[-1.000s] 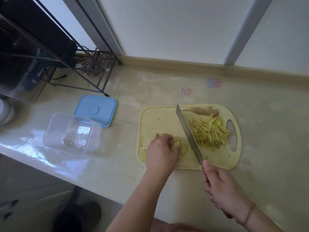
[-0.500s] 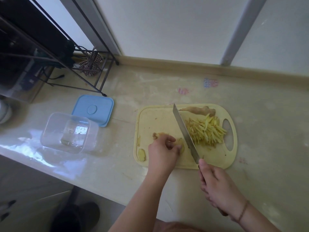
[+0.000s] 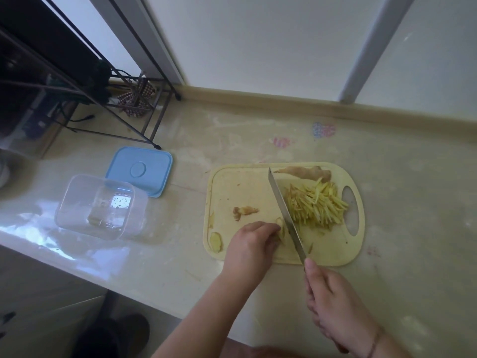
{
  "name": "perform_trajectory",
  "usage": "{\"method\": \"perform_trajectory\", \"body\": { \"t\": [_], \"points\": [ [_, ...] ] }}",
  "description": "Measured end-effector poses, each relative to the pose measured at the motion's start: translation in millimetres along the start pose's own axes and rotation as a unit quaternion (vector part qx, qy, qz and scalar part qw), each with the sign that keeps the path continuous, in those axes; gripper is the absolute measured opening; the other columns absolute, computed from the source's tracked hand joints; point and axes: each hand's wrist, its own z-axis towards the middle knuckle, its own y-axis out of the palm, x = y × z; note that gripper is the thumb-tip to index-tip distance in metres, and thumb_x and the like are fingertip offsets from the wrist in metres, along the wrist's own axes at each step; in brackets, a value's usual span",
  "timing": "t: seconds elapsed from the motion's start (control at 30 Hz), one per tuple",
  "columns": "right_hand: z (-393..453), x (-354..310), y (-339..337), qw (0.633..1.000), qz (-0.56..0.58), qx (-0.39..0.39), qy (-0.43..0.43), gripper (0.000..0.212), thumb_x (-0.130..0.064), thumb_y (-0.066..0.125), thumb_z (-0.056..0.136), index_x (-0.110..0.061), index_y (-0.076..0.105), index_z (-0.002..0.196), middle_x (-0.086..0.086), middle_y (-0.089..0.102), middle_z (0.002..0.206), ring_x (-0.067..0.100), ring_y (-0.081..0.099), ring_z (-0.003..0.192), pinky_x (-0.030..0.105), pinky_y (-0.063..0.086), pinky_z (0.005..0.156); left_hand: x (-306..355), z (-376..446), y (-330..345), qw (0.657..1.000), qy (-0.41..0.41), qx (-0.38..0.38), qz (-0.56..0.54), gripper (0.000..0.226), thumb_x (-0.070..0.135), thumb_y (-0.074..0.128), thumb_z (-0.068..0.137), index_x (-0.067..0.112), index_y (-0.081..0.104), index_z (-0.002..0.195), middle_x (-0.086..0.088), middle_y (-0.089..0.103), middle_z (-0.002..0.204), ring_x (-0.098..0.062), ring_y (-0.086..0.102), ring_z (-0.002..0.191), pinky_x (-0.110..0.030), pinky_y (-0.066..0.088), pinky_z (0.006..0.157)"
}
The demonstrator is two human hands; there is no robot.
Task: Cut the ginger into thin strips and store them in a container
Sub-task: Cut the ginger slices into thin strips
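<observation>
Few ginger slices (image 3: 280, 229) remain under left hand (image 3: 254, 241), which pins them with curled fingers, centre-low on cutting board (image 3: 232, 182). Right hand (image 3: 333, 308) grips knife (image 3: 285, 213). Advice: knuckles guide blade; narrow, even cuts. Container (image 3: 100, 206) waits open, left.

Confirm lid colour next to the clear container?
Light blue lid, seen in the head view, the only one.

left hand (image 3: 251, 244): bare, no ring or glove visible
left forearm (image 3: 206, 313): bare up to the frame's lower edge, no sleeve in view
right hand (image 3: 333, 303): bare, no ring visible
right wrist: thin dark cord bracelet (image 3: 373, 345) just behind the hand
right forearm: bare beyond the bracelet, no sleeve in view
</observation>
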Motion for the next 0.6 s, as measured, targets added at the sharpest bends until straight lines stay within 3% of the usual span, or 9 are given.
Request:
{"method": "perform_trajectory", "body": {
  "t": [0.13, 0.3, 0.5, 0.6],
  "points": [
    [-3.9, -0.7, 12.5, 1.000, -0.001, 0.004, -0.015, 0.062, -0.071, 0.027, 0.085, -0.015, 0.044, 0.065, -0.004, 0.044, 0.044, 0.004, 0.039, 0.036, 0.015, 0.029, 0.040, -6.0, 1.1, 11.6, 0.997, 0.057, 0.057, 0.013, 0.014, 0.006, 0.073, 0.071, 0.010, 0.078, 0.083, 0.000, 0.071, 0.075, -0.020, 0.065, 0.068, -0.030, 0.053, 0.062],
    [11.4, -18.0, 1.4, 0.997, 0.059, -0.025, 0.031, 0.056, -0.059, 0.032, 0.098, -0.013, 0.042, 0.069, -0.002, 0.038, 0.046, 0.011, 0.031, 0.034, 0.019, 0.028, 0.035, -10.5, 15.7, 14.1, 0.995, 0.072, 0.071, 0.017, 0.007, 0.005, 0.071, 0.075, 0.007, 0.076, 0.079, -0.003, 0.067, 0.072, -0.027, 0.062, 0.065, -0.032, 0.055, 0.060],
    [8.4, -24.8, -7.0, 0.998, 0.044, -0.034, 0.033, 0.059, -0.072, 0.035, 0.080, -0.014, 0.040, 0.071, 0.000, 0.033, 0.050, 0.012, 0.027, 0.036, 0.018, 0.025, 0.036, -21.9, 17.3, 14.5, 0.981, 0.168, 0.055, 0.083, 0.003, 0.006, 0.072, 0.087, 0.005, 0.074, 0.088, -0.007, 0.067, 0.098, -0.028, 0.061, 0.088, -0.039, 0.052, 0.075],
    [0.6, -21.6, -5.7, 1.000, 0.007, -0.018, 0.023, 0.061, -0.074, 0.033, 0.078, -0.014, 0.042, 0.070, -0.006, 0.037, 0.047, 0.007, 0.031, 0.035, 0.015, 0.026, 0.036, -27.1, 19.1, 12.8, 0.973, 0.207, 0.045, 0.088, 0.004, 0.001, 0.072, 0.088, 0.004, 0.073, 0.088, -0.007, 0.069, 0.099, -0.029, 0.064, 0.089, -0.040, 0.052, 0.076]
  ]
}}
